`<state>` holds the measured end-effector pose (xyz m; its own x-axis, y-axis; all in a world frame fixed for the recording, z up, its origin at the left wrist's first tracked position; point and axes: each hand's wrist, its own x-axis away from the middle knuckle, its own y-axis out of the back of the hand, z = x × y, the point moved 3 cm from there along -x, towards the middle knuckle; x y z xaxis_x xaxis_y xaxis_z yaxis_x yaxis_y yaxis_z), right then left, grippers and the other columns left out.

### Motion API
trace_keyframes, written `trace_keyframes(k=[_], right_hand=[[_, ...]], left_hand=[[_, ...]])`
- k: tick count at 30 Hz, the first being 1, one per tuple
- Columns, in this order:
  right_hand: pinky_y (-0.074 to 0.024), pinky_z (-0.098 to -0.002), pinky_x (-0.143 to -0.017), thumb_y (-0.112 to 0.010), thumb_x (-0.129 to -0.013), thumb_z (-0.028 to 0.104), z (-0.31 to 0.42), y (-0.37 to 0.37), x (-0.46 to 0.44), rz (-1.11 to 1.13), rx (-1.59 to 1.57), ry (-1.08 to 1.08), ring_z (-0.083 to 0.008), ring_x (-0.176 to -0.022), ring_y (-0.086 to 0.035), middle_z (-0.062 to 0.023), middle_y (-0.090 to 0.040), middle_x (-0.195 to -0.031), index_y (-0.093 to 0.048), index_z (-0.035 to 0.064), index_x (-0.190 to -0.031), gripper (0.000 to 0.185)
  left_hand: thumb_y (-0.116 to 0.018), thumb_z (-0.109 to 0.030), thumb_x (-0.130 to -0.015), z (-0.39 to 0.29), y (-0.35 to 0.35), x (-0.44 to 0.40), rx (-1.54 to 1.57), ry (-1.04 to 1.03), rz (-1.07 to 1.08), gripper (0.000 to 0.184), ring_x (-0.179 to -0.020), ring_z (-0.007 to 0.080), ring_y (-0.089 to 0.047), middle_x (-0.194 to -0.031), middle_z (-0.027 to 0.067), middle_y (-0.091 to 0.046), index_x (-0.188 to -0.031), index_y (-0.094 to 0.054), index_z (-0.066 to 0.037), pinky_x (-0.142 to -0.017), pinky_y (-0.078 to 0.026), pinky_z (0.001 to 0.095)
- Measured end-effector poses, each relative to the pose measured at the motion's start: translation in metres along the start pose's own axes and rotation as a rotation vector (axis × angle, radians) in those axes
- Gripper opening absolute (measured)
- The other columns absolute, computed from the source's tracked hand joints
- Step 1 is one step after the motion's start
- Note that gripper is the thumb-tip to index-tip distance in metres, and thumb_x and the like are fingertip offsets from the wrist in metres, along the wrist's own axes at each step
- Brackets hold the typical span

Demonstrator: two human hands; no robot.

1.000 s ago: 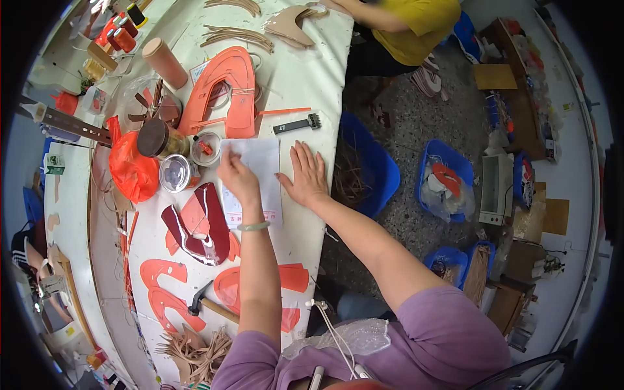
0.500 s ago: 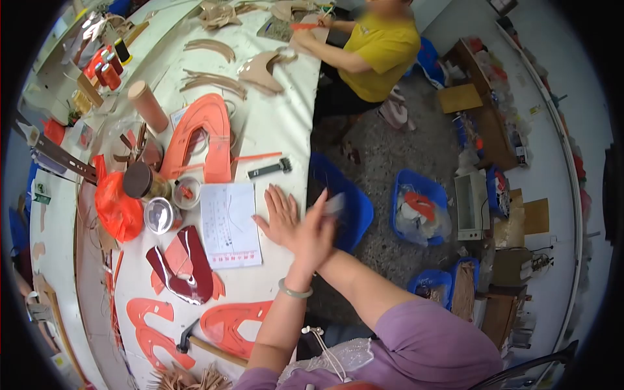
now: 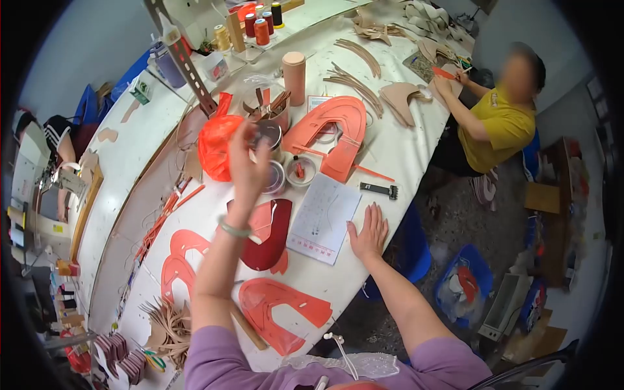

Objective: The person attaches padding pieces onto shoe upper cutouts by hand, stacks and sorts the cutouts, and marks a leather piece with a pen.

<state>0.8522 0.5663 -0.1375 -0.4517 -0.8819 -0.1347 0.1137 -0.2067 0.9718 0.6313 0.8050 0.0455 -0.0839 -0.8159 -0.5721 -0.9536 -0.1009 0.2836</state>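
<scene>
My left hand, with a pale bangle on its wrist, is raised over the table between a red plastic bag and a dark-lidded jar. It is blurred, but its fingers look apart and nothing shows in them. My right hand lies flat near the table edge, fingers spread, beside a sheet of paper with writing on it. Below my left hand lies a glossy dark red piece. A clear tub with a small red item stands above the paper.
Orange-red curved pieces and a wooden handle lie near my body. A black tool rests above my right hand. Thread spools stand at the back. A person in yellow works at the far right; blue bins stand on the floor.
My left hand has swung left from above the blue bin, where a blurred whitish thing was by its fingers, to the jars. My right hand stays on the table. The view has turned left.
</scene>
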Motion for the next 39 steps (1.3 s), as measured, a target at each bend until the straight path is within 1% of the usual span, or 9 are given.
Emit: trace_keyframes(k=[6, 13, 18, 20, 21, 22, 27, 32, 39], right_hand=[[-0.0188, -0.0542, -0.114, -0.056, -0.091, 0.047, -0.008, -0.008, -0.001, 0.023, -0.170, -0.041, -0.0338, -0.142, -0.029, -0.0202, -0.031, -0.154, -0.034, -0.0044, -0.144, 0.077], [-0.0155, -0.0507, -0.117, -0.051, -0.093, 0.049, -0.007, 0.009, 0.002, 0.048, -0.025, -0.028, -0.0347, -0.145, -0.023, -0.0215, -0.025, -0.156, -0.029, -0.0054, -0.147, 0.079], [-0.0180, -0.0515, -0.115, -0.056, -0.091, 0.045, 0.000, 0.009, -0.003, 0.121, -0.072, -0.065, -0.0394, -0.141, -0.028, -0.0243, -0.029, -0.153, -0.032, -0.0066, -0.145, 0.078], [-0.0175, -0.0515, -0.114, -0.056, -0.091, 0.043, 0.002, 0.011, -0.005, 0.240, 0.013, -0.060, -0.0389, -0.140, -0.029, -0.0242, -0.032, -0.151, -0.034, -0.0072, -0.143, 0.075], [-0.0161, -0.0513, -0.115, -0.056, -0.091, 0.043, 0.000, 0.011, -0.004, 0.358, 0.008, -0.107, -0.0387, -0.141, -0.029, -0.0242, -0.032, -0.151, -0.034, -0.0072, -0.142, 0.075], [-0.0161, -0.0513, -0.115, -0.056, -0.091, 0.043, 0.001, 0.008, -0.003, 0.375, -0.003, -0.089, -0.0387, -0.141, -0.029, -0.0242, -0.032, -0.151, -0.034, -0.0072, -0.142, 0.075], [-0.0116, -0.0531, -0.117, -0.054, -0.092, 0.046, -0.001, 0.004, 0.002, 0.086, 0.028, 0.034, -0.0382, -0.142, -0.027, -0.0239, -0.035, -0.148, -0.034, -0.0078, -0.141, 0.075], [-0.0118, -0.0525, -0.117, -0.055, -0.092, 0.046, -0.002, 0.004, 0.001, 0.108, 0.047, 0.012, -0.0374, -0.143, -0.027, -0.0231, -0.035, -0.148, -0.034, -0.0074, -0.142, 0.076], [-0.0119, -0.0523, -0.117, -0.055, -0.092, 0.046, -0.002, 0.000, 0.001, 0.067, 0.023, 0.009, -0.0359, -0.143, -0.027, -0.0228, -0.036, -0.149, -0.034, -0.0069, -0.142, 0.076]], left_hand=[[-0.062, -0.009, -0.085, 0.144, -0.004, -0.114, -0.326, -0.491, 0.017, 0.052, -0.108, 0.0330, -0.057, -0.116, 0.0188, -0.059, -0.134, -0.048, -0.001, -0.097, -0.045, 0.0374], [-0.054, -0.004, -0.089, 0.274, -0.009, -0.187, -0.762, 0.006, 0.053, 0.070, -0.132, 0.0469, -0.040, -0.149, 0.0312, -0.030, -0.153, -0.025, -0.010, -0.103, -0.042, 0.0479], [-0.050, -0.007, -0.092, 0.317, -0.075, -0.224, -1.027, -0.272, 0.030, 0.059, -0.120, 0.0474, -0.047, -0.154, 0.0209, -0.031, -0.149, -0.032, -0.002, -0.100, -0.041, 0.0503], [-0.049, -0.008, -0.093, 0.313, -0.039, -0.203, -1.187, -0.314, 0.047, 0.057, -0.117, 0.0475, -0.049, -0.155, 0.0183, -0.031, -0.148, -0.034, 0.000, -0.099, -0.041, 0.0509], [-0.047, -0.010, -0.096, 0.271, -0.033, -0.197, -0.746, 0.125, -0.056, 0.058, -0.109, 0.0474, -0.054, -0.144, 0.0246, -0.040, -0.151, -0.031, -0.010, -0.092, -0.045, 0.0533], [-0.047, -0.010, -0.096, 0.247, -0.027, -0.197, -0.771, 0.136, -0.058, 0.058, -0.109, 0.0474, -0.054, -0.144, 0.0246, -0.040, -0.151, -0.031, -0.010, -0.092, -0.045, 0.0533], [-0.048, -0.012, -0.096, 0.207, -0.018, -0.202, -0.504, 0.452, -0.054, 0.054, -0.116, 0.0478, -0.054, -0.143, 0.0319, -0.036, -0.148, -0.034, -0.015, -0.096, -0.046, 0.0492], [-0.049, -0.008, -0.095, 0.244, -0.016, -0.206, -0.554, 0.326, -0.022, 0.036, -0.104, 0.0417, -0.061, -0.139, 0.0248, -0.044, -0.130, -0.049, -0.014, -0.089, -0.048, 0.0467], [-0.052, 0.002, -0.091, 0.093, 0.016, -0.122, -0.416, -0.259, 0.113, 0.021, -0.099, 0.0314, -0.063, -0.141, 0.0104, -0.047, -0.111, -0.052, -0.005, -0.079, -0.049, 0.0408]])
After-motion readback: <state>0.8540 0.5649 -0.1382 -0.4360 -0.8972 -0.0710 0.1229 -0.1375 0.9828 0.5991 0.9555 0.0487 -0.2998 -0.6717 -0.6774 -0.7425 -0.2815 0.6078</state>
